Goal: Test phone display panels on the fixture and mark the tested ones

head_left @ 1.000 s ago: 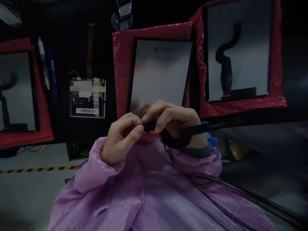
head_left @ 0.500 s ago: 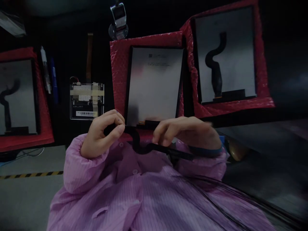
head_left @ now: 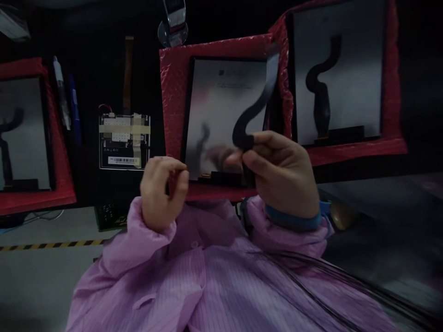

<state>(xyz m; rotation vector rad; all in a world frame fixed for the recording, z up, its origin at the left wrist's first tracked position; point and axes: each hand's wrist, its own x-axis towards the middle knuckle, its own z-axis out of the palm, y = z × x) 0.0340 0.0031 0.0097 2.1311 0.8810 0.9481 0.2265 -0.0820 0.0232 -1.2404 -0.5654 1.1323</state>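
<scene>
The right hand (head_left: 285, 173) was clamped on a black, S-curved flat flex cable (head_left: 244, 127), pinched along its lower part and held up over a silver, black-edged rectangular display panel (head_left: 216, 106) on red bubble-wrap sheeting (head_left: 174, 92). The left hand (head_left: 161, 193) was clear of the cable, thumb and forefinger nearly meeting; whether they gripped anything could not be determined. Judged step: cable handling. The next move called for a light, kink-free grip.

No words legible. White barcode label (head_left: 123, 161) on the circuit module (head_left: 124, 142), print too small; tiny symbols (head_left: 110, 149) above it, blurred. Middle panel (head_left: 221, 106): small dark square mark (head_left: 221, 73), faint print lines (head_left: 235, 85), unreadable. Floor: black-and-yellow striped tape (head_left: 58, 245).
</scene>
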